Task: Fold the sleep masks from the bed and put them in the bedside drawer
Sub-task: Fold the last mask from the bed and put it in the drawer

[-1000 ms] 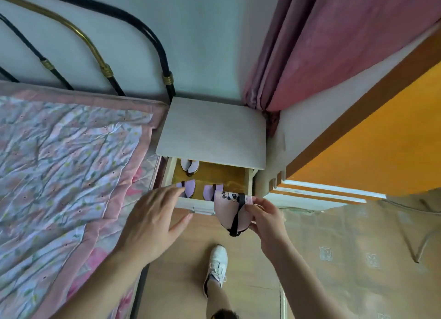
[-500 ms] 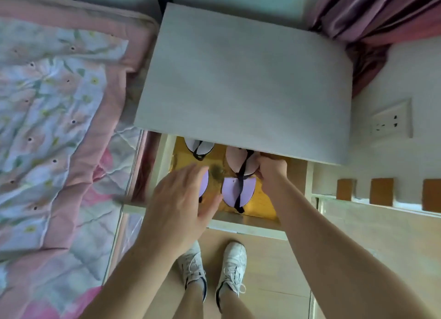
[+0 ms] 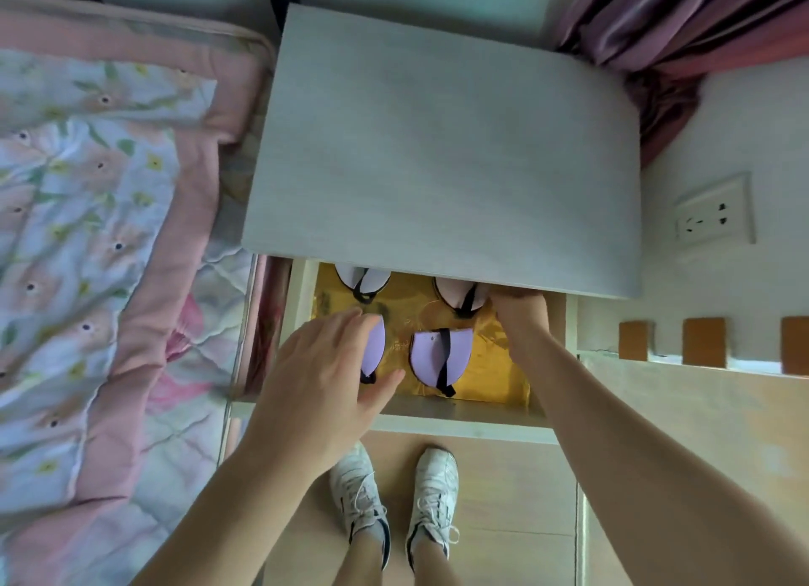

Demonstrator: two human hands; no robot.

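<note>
The bedside drawer [image 3: 455, 414] stands pulled out, lined in yellow. Several folded sleep masks lie in it. A white mask [image 3: 365, 281] and a pink mask [image 3: 453, 294] sit at the back, half under the tabletop. A purple mask [image 3: 437, 360] with a black strap lies front centre, and another purple mask [image 3: 375, 349] front left. My left hand [image 3: 324, 375] hovers over the front-left mask with fingers spread, covering most of it. My right hand [image 3: 518, 311] reaches into the back right corner, fingers curled on the pink mask's right edge, the fingertips hidden by the tabletop.
The grey nightstand top [image 3: 442, 147] overhangs the drawer's back half. The bed with a pink floral quilt [image 3: 100, 235] lies to the left. A wall socket [image 3: 713, 217] and a pink curtain [image 3: 683, 24] are on the right. My white shoes [image 3: 394, 493] stand below the drawer front.
My right hand carried the pink mask from in front of the drawer into its back right corner. My left hand stayed over the front-left mask. The camera moved closer and looks further down.
</note>
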